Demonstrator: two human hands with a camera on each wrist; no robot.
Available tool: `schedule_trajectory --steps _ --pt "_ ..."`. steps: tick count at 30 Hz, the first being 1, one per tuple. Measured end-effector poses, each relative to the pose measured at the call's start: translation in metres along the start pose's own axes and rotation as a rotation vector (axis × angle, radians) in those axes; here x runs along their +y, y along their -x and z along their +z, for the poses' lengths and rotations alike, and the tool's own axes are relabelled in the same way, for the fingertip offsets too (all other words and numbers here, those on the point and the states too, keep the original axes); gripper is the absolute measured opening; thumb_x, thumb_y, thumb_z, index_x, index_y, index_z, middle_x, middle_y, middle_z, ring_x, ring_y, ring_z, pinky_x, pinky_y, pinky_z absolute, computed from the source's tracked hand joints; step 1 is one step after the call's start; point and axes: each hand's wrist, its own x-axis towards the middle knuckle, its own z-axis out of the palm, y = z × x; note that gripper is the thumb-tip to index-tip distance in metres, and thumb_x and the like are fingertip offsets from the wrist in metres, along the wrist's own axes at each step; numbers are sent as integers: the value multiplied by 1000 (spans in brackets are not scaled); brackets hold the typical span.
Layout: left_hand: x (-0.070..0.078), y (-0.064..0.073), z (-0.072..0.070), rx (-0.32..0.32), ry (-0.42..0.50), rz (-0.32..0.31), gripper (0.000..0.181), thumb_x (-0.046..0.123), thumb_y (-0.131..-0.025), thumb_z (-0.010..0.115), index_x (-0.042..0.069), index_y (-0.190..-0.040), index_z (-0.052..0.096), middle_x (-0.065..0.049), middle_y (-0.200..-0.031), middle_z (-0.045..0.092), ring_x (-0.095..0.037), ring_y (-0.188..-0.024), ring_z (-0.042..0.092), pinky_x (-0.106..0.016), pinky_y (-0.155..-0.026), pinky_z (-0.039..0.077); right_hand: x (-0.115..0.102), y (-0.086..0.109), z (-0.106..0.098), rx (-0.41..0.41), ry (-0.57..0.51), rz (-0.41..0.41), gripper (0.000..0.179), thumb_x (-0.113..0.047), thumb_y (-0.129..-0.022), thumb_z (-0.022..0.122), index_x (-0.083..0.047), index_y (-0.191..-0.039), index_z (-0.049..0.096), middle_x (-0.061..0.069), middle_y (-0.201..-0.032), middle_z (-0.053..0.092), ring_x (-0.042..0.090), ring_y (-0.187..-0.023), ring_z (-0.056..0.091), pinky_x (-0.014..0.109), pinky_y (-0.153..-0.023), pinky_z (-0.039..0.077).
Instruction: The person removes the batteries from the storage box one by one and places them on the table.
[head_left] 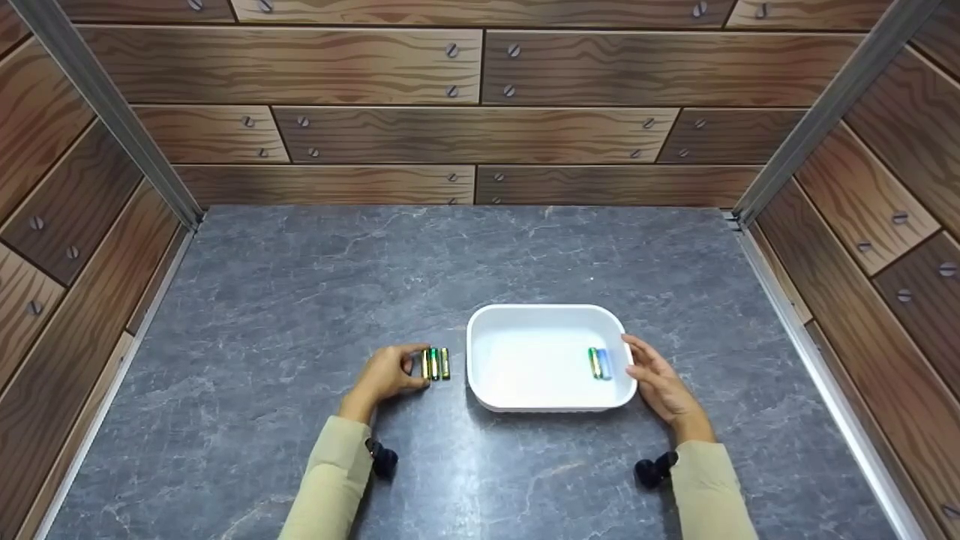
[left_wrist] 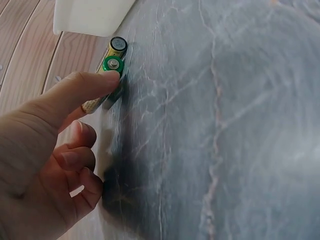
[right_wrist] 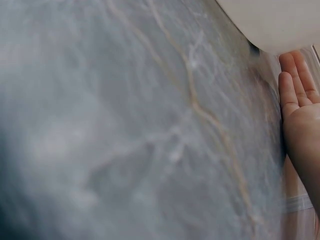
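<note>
My left hand [head_left: 386,373] pinches the leftmost battery [head_left: 425,364] end to end, thumb on the near end and index finger at the far one. Right beside it a battery with a green end [left_wrist: 113,63] and another gold battery [head_left: 445,364] lie side by side on the table. In the left wrist view the thumb [left_wrist: 95,85] covers the held battery's near end, and the other fingers curl loosely. My right hand [head_left: 662,382] touches the right rim of a white plastic bin [head_left: 551,403], its fingers fairly straight along the outside. Inside the bin lie a green-gold battery [head_left: 595,363] and a blue battery [head_left: 605,364].
The grey marbled table [head_left: 315,277] spreads around the bin. Wood-patterned panels [head_left: 360,67] stand at the back and both sides, with metal posts [head_left: 810,112] at the rear corners. Black wrist cameras [head_left: 384,459] sit at both sleeves.
</note>
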Motion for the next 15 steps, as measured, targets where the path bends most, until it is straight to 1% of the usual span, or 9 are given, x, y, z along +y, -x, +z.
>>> schedule_trajectory --steps 5,9,15 --pt "2 0 0 -19 2 -30 63 12 -67 84 9 -126 64 6 -64 45 -8 -58 39 -21 -54 31 0 0 0 -5 4 -7 48 7 -91 50 -25 -126 55 -12 -123 61 2 -114 56 16 -95 45" --pt "2 0 0 -24 25 -32 67 13 -66 85 8 -128 62 6 -65 47 -7 -58 40 -20 -56 34 0 0 0 -11 -4 -12 47 7 -91 50 -25 -126 55 -11 -124 61 2 -114 56 16 -95 45" --pt "5 1 -2 -10 19 -27 66 14 -66 85 8 -128 62 5 -66 50 -8 -60 41 -22 -58 35 0 0 -1 -45 -28 -29 47 6 -92 50 -27 -124 57 -11 -124 61 2 -115 57 16 -95 45"
